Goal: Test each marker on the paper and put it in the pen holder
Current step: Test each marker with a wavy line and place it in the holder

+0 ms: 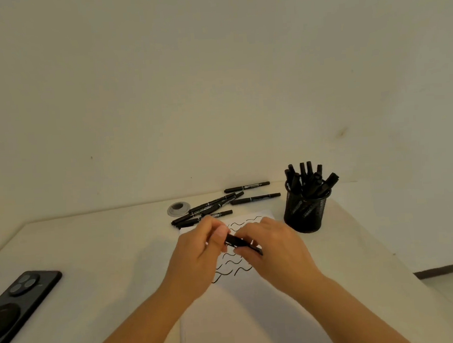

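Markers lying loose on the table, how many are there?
About 6. Two lie apart near the wall; roughly four sit piled by the paper, overlapping, so some may be hidden. One more is in the hands; others stand in the holder.

We see the marker [239, 241] mostly hidden by both hands; the phone [21, 298] is cut off at the left edge.

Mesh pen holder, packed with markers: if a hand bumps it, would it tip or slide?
The mesh pen holder probably slides rather than tips: it looks squat and wide-based. The markers in it lean outward, raising the load, so a high knock could rock it. The table looks smooth.
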### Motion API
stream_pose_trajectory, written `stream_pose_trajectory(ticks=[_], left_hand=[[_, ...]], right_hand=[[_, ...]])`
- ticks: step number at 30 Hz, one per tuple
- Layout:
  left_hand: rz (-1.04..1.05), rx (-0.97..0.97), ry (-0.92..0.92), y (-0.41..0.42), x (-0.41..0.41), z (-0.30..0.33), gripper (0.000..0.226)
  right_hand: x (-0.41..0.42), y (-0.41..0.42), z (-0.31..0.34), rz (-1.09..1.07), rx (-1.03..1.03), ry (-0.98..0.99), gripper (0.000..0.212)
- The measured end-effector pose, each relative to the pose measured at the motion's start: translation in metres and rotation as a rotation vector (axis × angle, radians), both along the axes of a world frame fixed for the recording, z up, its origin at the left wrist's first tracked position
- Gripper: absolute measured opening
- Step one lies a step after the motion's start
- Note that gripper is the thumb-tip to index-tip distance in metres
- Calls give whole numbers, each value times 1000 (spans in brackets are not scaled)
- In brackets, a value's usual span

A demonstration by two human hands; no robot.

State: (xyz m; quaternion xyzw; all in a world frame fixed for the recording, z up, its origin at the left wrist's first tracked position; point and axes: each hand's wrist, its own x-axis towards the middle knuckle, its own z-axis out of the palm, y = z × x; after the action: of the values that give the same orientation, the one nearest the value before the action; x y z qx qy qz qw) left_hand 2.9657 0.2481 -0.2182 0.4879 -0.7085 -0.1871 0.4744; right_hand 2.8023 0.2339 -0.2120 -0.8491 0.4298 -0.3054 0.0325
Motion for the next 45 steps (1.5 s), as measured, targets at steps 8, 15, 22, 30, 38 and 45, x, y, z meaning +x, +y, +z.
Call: stream_pose_trajectory(ticks=[8,15,22,30,38,45], left_hand=[[166,287,-557,-84,28,-14,20],[316,241,-838,-120,59,-32,26],[348,303,-795,-122,63,-40,21],[354,327,-715,-123,61,-42,21],[438,161,-413,-111,55,-49,13],[428,-16,-222,-82,43,-41,10]], right_hand=[[-64,-36,36,-222,108,-216,16],[-100,-61,73,-317,5,-663,25],[-101,-78,63,-370,-5,-730,32],[-90,-88,31,-385,28,-525,51],[-79,-88,7,-411,-30,-341,43],[-78,-92,-3,-410,-172,-202,38]])
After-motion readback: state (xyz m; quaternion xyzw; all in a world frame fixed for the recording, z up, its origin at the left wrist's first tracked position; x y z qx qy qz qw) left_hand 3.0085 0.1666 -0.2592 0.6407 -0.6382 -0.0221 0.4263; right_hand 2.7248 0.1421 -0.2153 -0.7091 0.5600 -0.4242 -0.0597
